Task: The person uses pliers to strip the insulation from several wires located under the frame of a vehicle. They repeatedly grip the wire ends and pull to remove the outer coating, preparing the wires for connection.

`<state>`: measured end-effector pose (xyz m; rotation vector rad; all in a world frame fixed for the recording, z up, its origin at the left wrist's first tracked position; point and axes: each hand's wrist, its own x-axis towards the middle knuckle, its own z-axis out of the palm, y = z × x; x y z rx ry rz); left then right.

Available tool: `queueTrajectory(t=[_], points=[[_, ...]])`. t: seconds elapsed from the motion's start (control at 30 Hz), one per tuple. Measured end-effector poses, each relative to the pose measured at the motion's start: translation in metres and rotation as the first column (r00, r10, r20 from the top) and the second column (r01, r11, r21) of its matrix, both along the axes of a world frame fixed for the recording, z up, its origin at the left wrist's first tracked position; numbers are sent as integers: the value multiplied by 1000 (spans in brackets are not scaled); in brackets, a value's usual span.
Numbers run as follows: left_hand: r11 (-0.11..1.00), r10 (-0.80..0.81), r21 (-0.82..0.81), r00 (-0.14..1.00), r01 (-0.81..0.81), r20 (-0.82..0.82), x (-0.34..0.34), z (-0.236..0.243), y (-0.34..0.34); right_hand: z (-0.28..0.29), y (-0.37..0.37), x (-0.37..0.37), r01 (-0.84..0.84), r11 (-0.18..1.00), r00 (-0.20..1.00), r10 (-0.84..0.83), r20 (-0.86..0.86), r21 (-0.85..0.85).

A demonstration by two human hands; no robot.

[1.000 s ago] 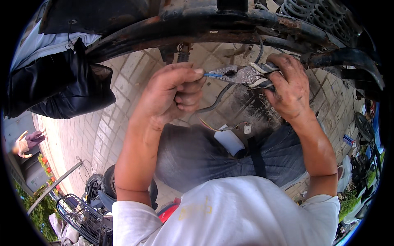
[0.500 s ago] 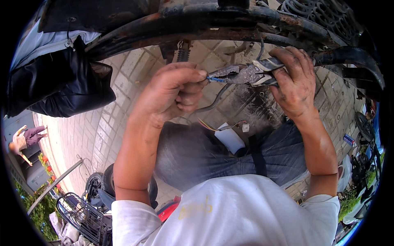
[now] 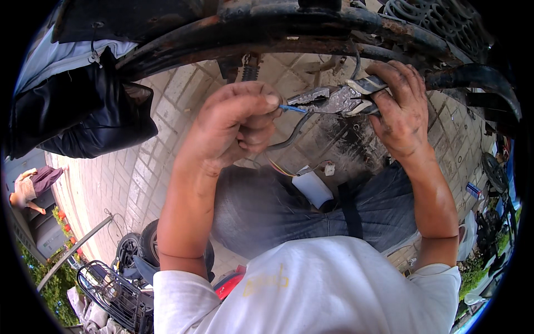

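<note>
Paving of pale square bricks (image 3: 111, 183) is filling the background, with a rusty, black-painted tubular frame (image 3: 267, 28) arching overhead and a glossy black bag (image 3: 78, 111) hanging off its left end, slumping in soft folds. Below, a parked bike with a wire basket (image 3: 105, 289) is standing on the bricks. Both forearms are reaching up under the frame, likely because the wiring hangs there. Right hand (image 3: 400, 111), grimy, is wrapping shut around the handles of worn steel pliers (image 3: 334, 100), whose jaws are closing on the tip of a thin blue wire (image 3: 292, 108). Left hand (image 3: 233, 125) is curling closed, thumb and forefinger pinching that same wire just beside the jaws, apparently steadying it taut. A grey sheathed cable (image 3: 289, 136) is looping down from the left fist toward a small white connector (image 3: 329, 168), with yellowish strands nearby.
</note>
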<state>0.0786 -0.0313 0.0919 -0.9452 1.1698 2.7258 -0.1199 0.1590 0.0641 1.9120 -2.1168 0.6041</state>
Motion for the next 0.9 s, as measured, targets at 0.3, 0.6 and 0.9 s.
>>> queueTrajectory(t=[0.3,0.6,0.9], points=[[999,-21,39,999,22,-24,0,-2,-2,2,-1,1,-9,1000,1000,9,4,14],[980,45,-189,994,-64,-102,0,3,6,-7,-4,8,-89,996,942,77,328,20],[737,94,-648,979,-190,-181,2,-1,16,-11,-5,17,-95,995,889,74,451,24]])
